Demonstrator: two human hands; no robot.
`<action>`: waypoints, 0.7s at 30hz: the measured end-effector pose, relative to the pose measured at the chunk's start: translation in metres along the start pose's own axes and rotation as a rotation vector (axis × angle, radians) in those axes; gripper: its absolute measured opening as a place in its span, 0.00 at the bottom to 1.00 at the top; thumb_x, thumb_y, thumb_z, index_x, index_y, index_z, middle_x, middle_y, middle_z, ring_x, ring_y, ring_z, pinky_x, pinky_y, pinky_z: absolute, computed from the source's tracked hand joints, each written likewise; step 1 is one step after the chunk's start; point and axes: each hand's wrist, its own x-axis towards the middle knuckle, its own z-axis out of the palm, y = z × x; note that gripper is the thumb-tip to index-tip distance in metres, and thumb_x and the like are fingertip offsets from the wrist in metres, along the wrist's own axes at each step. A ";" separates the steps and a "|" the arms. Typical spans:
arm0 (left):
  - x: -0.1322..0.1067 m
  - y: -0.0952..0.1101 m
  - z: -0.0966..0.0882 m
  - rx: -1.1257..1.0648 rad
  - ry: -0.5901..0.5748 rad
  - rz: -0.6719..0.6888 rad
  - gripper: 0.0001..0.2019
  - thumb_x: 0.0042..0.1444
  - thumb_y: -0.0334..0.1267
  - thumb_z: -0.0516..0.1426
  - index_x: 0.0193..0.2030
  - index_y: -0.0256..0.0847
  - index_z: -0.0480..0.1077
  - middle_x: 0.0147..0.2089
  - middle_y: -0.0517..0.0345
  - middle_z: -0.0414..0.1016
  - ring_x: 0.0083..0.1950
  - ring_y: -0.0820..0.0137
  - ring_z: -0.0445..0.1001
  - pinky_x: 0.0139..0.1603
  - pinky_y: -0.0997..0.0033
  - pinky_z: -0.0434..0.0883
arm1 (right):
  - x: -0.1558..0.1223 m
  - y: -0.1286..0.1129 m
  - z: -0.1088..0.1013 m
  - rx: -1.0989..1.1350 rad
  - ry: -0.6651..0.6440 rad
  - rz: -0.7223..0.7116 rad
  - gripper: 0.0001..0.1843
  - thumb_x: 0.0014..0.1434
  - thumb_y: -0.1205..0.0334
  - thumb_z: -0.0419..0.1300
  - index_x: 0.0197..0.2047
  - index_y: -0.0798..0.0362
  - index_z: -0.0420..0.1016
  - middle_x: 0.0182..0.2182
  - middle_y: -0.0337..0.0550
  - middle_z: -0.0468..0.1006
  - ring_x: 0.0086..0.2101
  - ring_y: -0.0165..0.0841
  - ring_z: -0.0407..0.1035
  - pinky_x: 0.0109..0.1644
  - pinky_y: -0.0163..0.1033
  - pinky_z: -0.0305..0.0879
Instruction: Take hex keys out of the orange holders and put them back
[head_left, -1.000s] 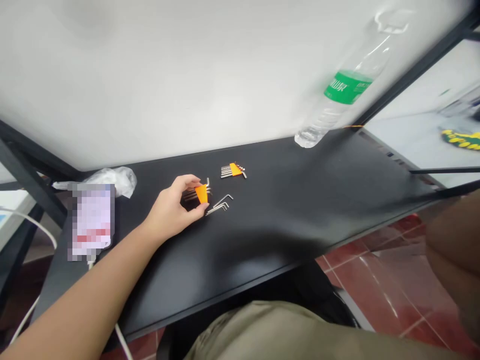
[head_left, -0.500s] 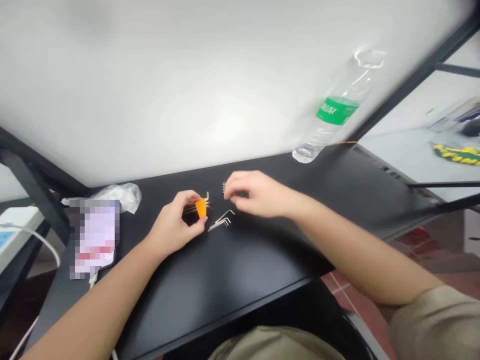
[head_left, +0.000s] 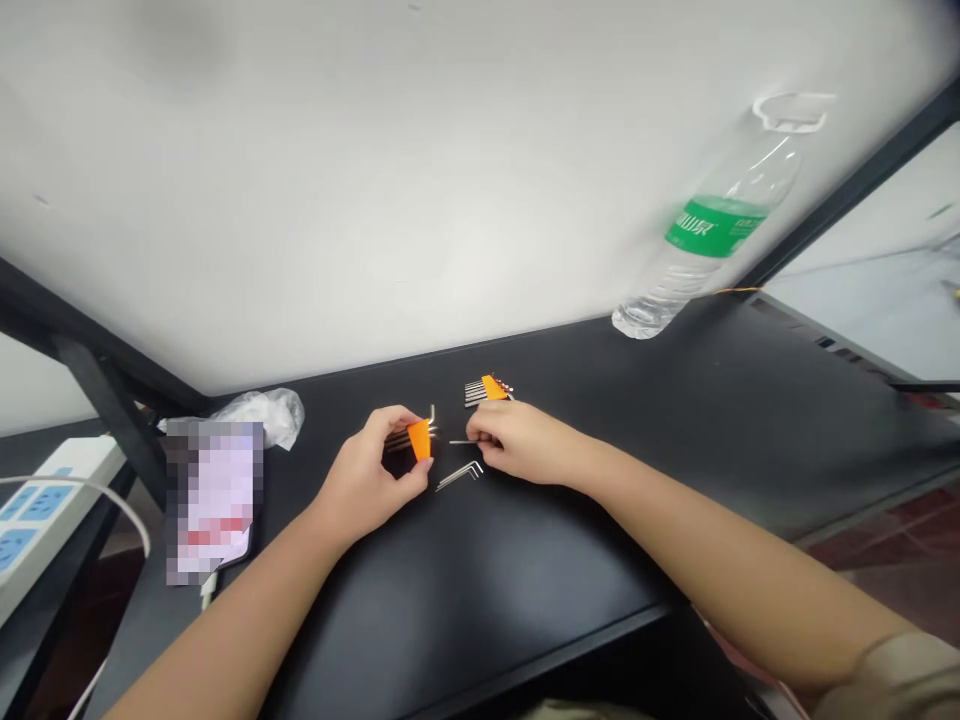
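Between its thumb and fingers, my left hand [head_left: 367, 475] grips an orange hex key holder [head_left: 421, 441] with several L-shaped keys through it. My right hand [head_left: 521, 443] is closed on a thin hex key [head_left: 459, 441], whose straight end points left toward the holder without touching it. Its other end is hidden by my fingers. Loose hex keys [head_left: 461, 475] lie together on the black table just below and between my hands. Behind my right hand rests a second orange holder [head_left: 493, 387] filled with keys.
A large clear bottle [head_left: 697, 240] with a green label stands by the white wall. At left on the black table [head_left: 450, 590] are a phone [head_left: 217, 500] with a cable and a crumpled plastic bag [head_left: 274, 415]. A white power strip [head_left: 45, 510] sits further left.
My right hand has come down to the table and picked up one of the loose hex keys. The left hand keeps its hold on the orange holder. The camera view has shifted slightly.
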 end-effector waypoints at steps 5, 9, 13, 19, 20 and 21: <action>0.000 0.001 0.001 -0.029 0.000 0.020 0.24 0.58 0.39 0.64 0.59 0.46 0.64 0.55 0.56 0.79 0.57 0.64 0.80 0.59 0.60 0.78 | 0.002 -0.003 0.000 0.131 0.179 -0.167 0.08 0.67 0.70 0.57 0.44 0.53 0.76 0.40 0.44 0.74 0.41 0.33 0.69 0.47 0.38 0.66; -0.001 0.004 0.001 -0.033 0.001 0.022 0.24 0.58 0.39 0.64 0.59 0.46 0.64 0.56 0.55 0.78 0.57 0.63 0.80 0.59 0.59 0.79 | 0.001 -0.007 0.005 0.085 0.229 -0.198 0.10 0.70 0.69 0.56 0.48 0.53 0.78 0.42 0.46 0.74 0.42 0.33 0.69 0.48 0.39 0.68; -0.002 0.004 0.002 -0.034 -0.006 0.021 0.24 0.57 0.39 0.64 0.59 0.47 0.64 0.55 0.56 0.78 0.56 0.64 0.80 0.59 0.60 0.79 | 0.000 -0.008 0.006 0.045 0.252 -0.222 0.12 0.69 0.71 0.55 0.48 0.53 0.78 0.42 0.47 0.73 0.40 0.33 0.69 0.45 0.38 0.68; -0.001 0.004 0.002 -0.046 0.007 0.002 0.23 0.58 0.39 0.64 0.58 0.46 0.64 0.55 0.56 0.78 0.56 0.63 0.80 0.59 0.59 0.79 | -0.002 -0.007 0.005 -0.046 0.251 -0.215 0.12 0.69 0.71 0.54 0.47 0.53 0.79 0.42 0.48 0.73 0.39 0.32 0.68 0.42 0.37 0.67; -0.001 0.005 0.002 -0.043 0.007 0.005 0.23 0.58 0.39 0.64 0.58 0.46 0.64 0.55 0.56 0.78 0.56 0.63 0.80 0.59 0.59 0.79 | -0.002 -0.007 0.005 -0.064 0.243 -0.208 0.12 0.69 0.71 0.53 0.47 0.53 0.79 0.43 0.48 0.73 0.39 0.32 0.68 0.42 0.37 0.66; -0.001 0.005 0.001 -0.038 0.006 0.007 0.23 0.58 0.39 0.64 0.58 0.46 0.64 0.54 0.56 0.78 0.56 0.63 0.80 0.58 0.59 0.79 | -0.003 -0.008 0.005 -0.085 0.232 -0.199 0.13 0.69 0.71 0.53 0.46 0.53 0.78 0.43 0.48 0.73 0.38 0.32 0.67 0.41 0.37 0.65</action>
